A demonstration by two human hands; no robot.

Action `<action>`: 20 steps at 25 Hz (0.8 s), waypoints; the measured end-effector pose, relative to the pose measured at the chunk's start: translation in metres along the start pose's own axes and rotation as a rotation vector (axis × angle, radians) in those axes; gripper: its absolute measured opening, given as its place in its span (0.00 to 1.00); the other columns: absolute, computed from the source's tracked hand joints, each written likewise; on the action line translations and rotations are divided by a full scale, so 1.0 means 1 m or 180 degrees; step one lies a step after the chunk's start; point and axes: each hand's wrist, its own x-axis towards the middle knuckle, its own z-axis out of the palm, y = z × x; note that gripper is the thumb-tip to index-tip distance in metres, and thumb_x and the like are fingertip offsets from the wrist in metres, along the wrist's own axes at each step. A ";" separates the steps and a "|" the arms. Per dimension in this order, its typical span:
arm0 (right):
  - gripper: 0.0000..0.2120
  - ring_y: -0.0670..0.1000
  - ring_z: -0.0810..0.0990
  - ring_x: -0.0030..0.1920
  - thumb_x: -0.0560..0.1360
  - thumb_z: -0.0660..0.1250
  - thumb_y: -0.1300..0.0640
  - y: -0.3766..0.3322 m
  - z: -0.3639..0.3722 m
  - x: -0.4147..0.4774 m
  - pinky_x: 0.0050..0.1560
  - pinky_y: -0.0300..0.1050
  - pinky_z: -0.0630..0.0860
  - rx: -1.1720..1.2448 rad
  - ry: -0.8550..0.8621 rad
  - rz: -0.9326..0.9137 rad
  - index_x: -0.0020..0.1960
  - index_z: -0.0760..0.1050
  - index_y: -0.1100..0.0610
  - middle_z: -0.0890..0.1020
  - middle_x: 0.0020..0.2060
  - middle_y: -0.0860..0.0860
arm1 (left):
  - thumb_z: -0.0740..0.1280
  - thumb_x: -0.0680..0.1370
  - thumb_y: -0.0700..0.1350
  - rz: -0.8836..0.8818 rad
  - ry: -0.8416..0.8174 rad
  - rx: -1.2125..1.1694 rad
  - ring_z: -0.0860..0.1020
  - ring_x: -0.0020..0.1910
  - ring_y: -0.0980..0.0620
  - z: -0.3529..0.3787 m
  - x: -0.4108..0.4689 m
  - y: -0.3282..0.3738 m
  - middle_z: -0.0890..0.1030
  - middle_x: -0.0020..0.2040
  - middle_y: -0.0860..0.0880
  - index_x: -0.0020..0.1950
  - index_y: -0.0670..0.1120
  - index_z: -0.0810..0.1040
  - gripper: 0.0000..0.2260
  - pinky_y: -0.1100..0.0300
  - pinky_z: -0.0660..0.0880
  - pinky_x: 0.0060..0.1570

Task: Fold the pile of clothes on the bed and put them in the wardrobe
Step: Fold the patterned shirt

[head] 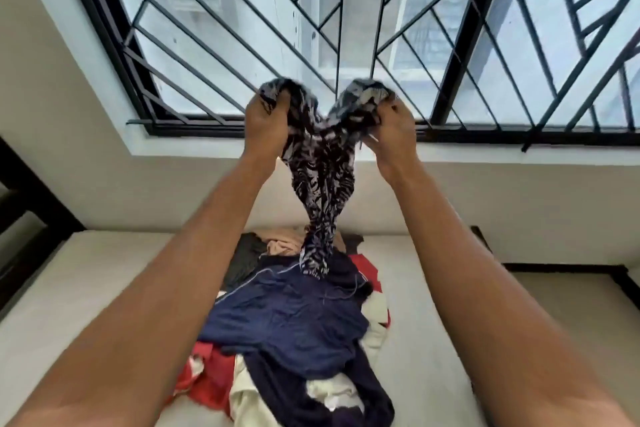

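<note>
Forearms: the bare left forearm [156, 288] and right forearm [467, 270] reach up and forward from the bottom corners, over the bed.
Left hand: the left hand [265, 125] is raised in front of the window, fingers curled tight round one bunched top edge of the patterned garment.
Right hand: the right hand [394, 130] is at the same height, a little apart from the left, gripping the other bunched edge.
Patterned garment: the black-and-white patterned garment [322, 177] hangs between the hands in a narrow twist, its lower end touching the pile.
Pile: the pile of clothes [242, 402] lies on the bed, with a navy garment [291, 315] on top of red and cream pieces.
Bed: the pale bed [104, 288] carries the pile along its middle.
Window: a black window grille [242, 28] fills the wall behind the hands.
</note>
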 end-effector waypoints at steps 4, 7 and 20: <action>0.12 0.43 0.75 0.30 0.79 0.72 0.60 0.117 -0.094 -0.077 0.31 0.38 0.70 -0.1022 0.0622 0.0430 0.37 0.78 0.60 0.79 0.30 0.48 | 0.70 0.80 0.45 -0.0567 -0.0204 0.1126 0.80 0.37 0.57 -0.079 -0.078 -0.136 0.82 0.37 0.54 0.38 0.49 0.80 0.10 0.58 0.78 0.41; 0.15 0.50 0.78 0.38 0.69 0.81 0.59 0.197 -0.173 -0.148 0.38 0.42 0.75 -0.1603 0.0418 0.1284 0.45 0.82 0.69 0.81 0.37 0.54 | 0.73 0.77 0.44 -0.1087 -0.0489 0.2009 0.82 0.45 0.49 -0.145 -0.147 -0.230 0.85 0.42 0.49 0.44 0.48 0.84 0.03 0.53 0.78 0.48; 0.19 0.54 0.81 0.47 0.74 0.68 0.73 0.326 -0.285 -0.375 0.60 0.61 0.81 -0.2113 0.0877 0.3108 0.46 0.86 0.50 0.86 0.49 0.57 | 0.58 0.81 0.31 -0.3375 -0.0511 0.1579 0.83 0.47 0.48 -0.195 -0.416 -0.318 0.82 0.59 0.45 0.54 0.53 0.82 0.20 0.58 0.75 0.41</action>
